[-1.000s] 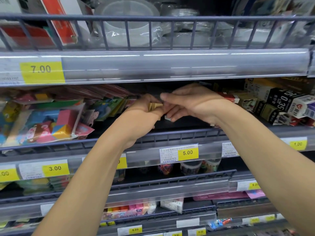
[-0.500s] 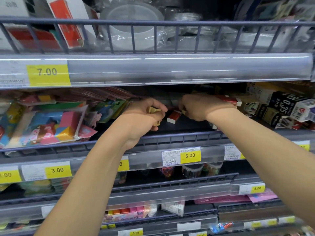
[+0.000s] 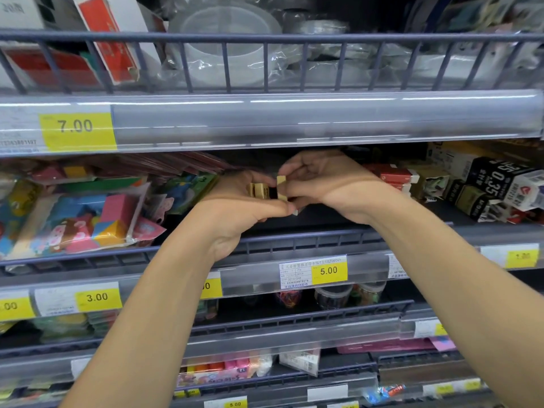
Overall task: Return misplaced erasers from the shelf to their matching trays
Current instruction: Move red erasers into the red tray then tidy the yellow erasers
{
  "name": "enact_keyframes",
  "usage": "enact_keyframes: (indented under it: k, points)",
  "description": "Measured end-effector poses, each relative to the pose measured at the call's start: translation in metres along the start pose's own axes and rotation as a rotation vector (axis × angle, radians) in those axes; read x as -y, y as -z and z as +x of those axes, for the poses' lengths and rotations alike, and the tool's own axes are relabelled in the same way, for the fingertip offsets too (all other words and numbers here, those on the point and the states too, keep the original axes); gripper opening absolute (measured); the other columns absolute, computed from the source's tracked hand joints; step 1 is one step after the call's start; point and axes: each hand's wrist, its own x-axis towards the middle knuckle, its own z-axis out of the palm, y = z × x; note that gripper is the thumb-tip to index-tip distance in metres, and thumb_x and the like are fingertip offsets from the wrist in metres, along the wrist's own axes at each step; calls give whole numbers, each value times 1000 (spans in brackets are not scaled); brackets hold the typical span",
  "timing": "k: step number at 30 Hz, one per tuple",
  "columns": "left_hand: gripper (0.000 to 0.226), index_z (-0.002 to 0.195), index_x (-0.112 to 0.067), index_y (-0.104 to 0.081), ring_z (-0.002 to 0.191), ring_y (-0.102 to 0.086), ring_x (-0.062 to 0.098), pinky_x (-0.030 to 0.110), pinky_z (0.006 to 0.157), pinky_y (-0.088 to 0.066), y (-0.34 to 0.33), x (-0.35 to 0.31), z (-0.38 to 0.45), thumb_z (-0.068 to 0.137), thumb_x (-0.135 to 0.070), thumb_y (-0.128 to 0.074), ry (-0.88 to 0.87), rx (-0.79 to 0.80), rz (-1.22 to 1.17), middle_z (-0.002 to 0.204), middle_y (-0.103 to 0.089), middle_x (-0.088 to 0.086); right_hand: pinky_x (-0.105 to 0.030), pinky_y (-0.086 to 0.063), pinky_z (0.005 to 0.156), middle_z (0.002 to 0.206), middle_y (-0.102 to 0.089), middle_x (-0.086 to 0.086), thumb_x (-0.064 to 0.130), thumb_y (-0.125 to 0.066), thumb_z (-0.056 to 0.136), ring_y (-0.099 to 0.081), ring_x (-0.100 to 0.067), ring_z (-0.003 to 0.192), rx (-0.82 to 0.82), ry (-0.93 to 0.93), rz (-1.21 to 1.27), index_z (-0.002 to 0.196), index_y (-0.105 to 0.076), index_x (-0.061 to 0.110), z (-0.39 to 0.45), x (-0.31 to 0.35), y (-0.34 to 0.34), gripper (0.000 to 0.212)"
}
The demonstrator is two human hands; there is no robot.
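Both hands meet over the dark middle shelf (image 3: 323,240). My left hand (image 3: 244,207) curls round a small stack of tan erasers (image 3: 259,190). My right hand (image 3: 329,184) pinches one more tan eraser (image 3: 281,188) upright, right beside that stack and touching my left thumb. Behind my right hand lie red-and-white erasers (image 3: 394,175) in a tray on the same shelf.
Bagged colourful erasers (image 3: 82,219) fill the shelf's left part. Black and white boxes marked 0.35 (image 3: 497,184) stand at the right. A shelf with clear tape rolls (image 3: 229,45) hangs close above. Lower shelves carry small jars (image 3: 332,295) and packs.
My right hand reached right toward the red-and-white erasers, then came back left holding a tan eraser, and now meets my left hand. The camera has tilted slightly up.
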Motion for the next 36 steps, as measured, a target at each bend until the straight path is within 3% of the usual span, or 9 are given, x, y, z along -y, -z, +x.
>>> enact_keyframes:
  k: [5, 8, 11, 14, 17, 22, 26, 32, 36]
  points:
    - [38, 102, -21, -67, 70, -63, 1, 16, 59, -50, -2, 1, 0, 74, -16, -92, -31, -10, -11, 77, -73, -10, -27, -54, 60, 70, -67, 2, 10, -85, 77, -61, -8, 59, -1, 56, 17, 88, -70, 11, -3, 4, -11, 18]
    - [29, 104, -21, -65, 73, -63, 6, 22, 64, -53, -2, 0, 0, 83, -13, -84, -40, -39, 33, 87, -72, -1, -25, -56, 62, 72, -72, -4, 12, -83, 81, -67, -15, 64, 56, 58, 77, 92, -72, 4, -4, 5, -11, 18]
    - [20, 101, -21, -67, 74, -60, 7, 22, 63, -53, 0, -1, -1, 89, -7, -76, -32, -28, -17, 89, -65, -1, -26, -60, 72, 80, -76, -3, 19, -76, 88, -73, -17, 78, 101, 13, 94, 92, -74, 14, 4, 5, 5, 7]
    - [18, 92, -21, -70, 77, -59, 11, 19, 61, -55, 1, -3, -1, 89, -3, -75, -13, -10, -29, 92, -61, 0, -27, -52, 85, 91, -74, 13, 34, -65, 96, -72, -9, 90, 58, -21, -381, 95, -67, 39, 20, 2, 40, 6]
    - [18, 91, -20, -72, 82, -60, 13, 18, 62, -56, 1, -3, 0, 89, -2, -75, 6, 7, -47, 95, -61, 1, -38, -49, 97, 98, -62, 20, 34, -52, 99, -63, -16, 101, 119, 23, -871, 98, -58, 44, 29, -2, 63, 11]
    - [16, 93, -18, -73, 85, -62, 13, 18, 62, -56, 1, -4, 0, 89, -3, -76, 10, 13, -52, 98, -61, 1, -45, -54, 77, 98, -58, 2, 19, -58, 93, -60, -25, 83, 292, 73, -1340, 87, -55, 26, 37, -9, 65, 10]
    - [16, 94, -17, -73, 83, -61, 12, 18, 62, -56, 0, -3, -1, 89, -3, -76, 1, 17, -41, 97, -61, 1, -32, -48, 51, 70, -59, -2, 13, -62, 87, -60, -21, 60, 288, 15, -1481, 94, -62, 21, 41, -14, 61, 10]
    - [14, 95, -16, -73, 80, -60, 11, 16, 60, -54, 1, -2, 0, 89, -4, -76, -6, 28, -42, 93, -61, 0, -41, -61, 72, 83, -69, -2, 12, -62, 85, -68, -24, 72, 313, -129, -1546, 97, -64, 20, 46, -16, 61, 15]
    - [14, 95, -17, -73, 78, -60, 10, 18, 61, -54, 1, -1, 2, 89, -5, -77, -2, 30, -45, 91, -61, -1, -32, -57, 59, 76, -63, -2, 10, -59, 88, -63, -21, 58, 279, -94, -1503, 92, -62, 23, 43, -17, 61, 14]
